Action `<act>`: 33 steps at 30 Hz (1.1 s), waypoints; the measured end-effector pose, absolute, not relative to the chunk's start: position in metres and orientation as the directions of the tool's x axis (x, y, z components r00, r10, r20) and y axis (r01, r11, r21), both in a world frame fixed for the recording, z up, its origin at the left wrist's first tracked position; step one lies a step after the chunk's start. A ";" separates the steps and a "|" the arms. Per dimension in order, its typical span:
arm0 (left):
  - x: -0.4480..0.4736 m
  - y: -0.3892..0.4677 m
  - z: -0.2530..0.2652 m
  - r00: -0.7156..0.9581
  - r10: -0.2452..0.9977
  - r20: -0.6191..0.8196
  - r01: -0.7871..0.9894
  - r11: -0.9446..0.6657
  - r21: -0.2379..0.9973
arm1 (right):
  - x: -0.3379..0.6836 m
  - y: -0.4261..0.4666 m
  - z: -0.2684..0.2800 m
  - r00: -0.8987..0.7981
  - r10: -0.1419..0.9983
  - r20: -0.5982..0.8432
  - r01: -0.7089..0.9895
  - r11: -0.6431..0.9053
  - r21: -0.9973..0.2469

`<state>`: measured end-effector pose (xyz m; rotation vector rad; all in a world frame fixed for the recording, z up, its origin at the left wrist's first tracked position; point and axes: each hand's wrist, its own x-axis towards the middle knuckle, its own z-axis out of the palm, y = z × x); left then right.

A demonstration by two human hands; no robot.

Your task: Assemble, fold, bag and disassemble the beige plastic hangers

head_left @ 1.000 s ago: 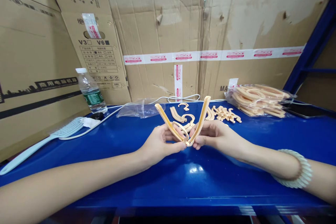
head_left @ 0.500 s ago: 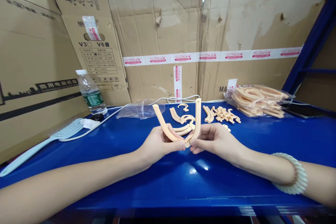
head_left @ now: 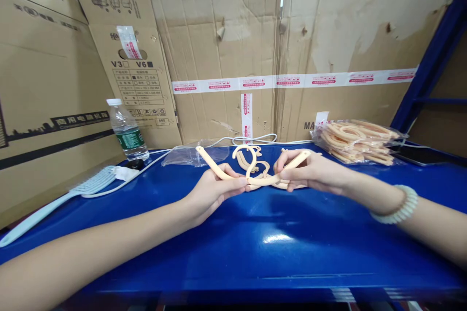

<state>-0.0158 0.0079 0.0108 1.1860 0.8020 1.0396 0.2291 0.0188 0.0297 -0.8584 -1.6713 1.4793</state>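
Observation:
A peach plastic folding clothes hanger [head_left: 260,181] is held up over the blue table, its two arms spread to the sides and its curved hook [head_left: 252,160] rising from the middle. My left hand [head_left: 215,189] is closed on the left arm near the centre joint, thumb in front. Farther out, my right hand [head_left: 314,172] pinches the right arm between thumb and fingers, and that arm's end with a small hole sticks out above the hand. Behind the hanger lie more peach hanger parts [head_left: 262,167], partly hidden by it and by my right hand.
A clear bag of peach hanger parts [head_left: 357,141] lies at the back right, beside a dark flat object [head_left: 419,154]. On the left are a water bottle [head_left: 127,131], a pale blue hairbrush [head_left: 69,199] and a white cable [head_left: 156,158]. Cardboard [head_left: 219,48] walls the back.
The hanger's arms have spread from a steep V to a wider, flatter shape, and its hook now shows upright. My right hand has moved right and up, farther from my left.

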 end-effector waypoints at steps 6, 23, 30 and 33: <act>-0.036 0.042 0.031 0.317 0.947 0.056 -0.210 0.013 0.978 | 0.273 0.045 0.053 -0.597 0.771 0.222 0.427 0.540 -0.726; -0.058 0.048 0.040 0.856 0.492 0.159 0.470 -0.868 0.158 | 0.282 0.044 0.051 -0.706 0.692 -0.153 0.697 0.637 -0.330; -0.057 0.049 0.032 0.843 0.507 0.180 0.506 -0.861 0.055 | 0.277 0.042 0.054 -0.626 0.763 -0.161 0.775 0.586 -0.236; -0.056 0.050 0.031 0.833 0.522 0.184 0.530 -0.848 0.009 | 0.274 0.041 0.055 -0.607 0.782 -0.139 0.791 0.580 -0.192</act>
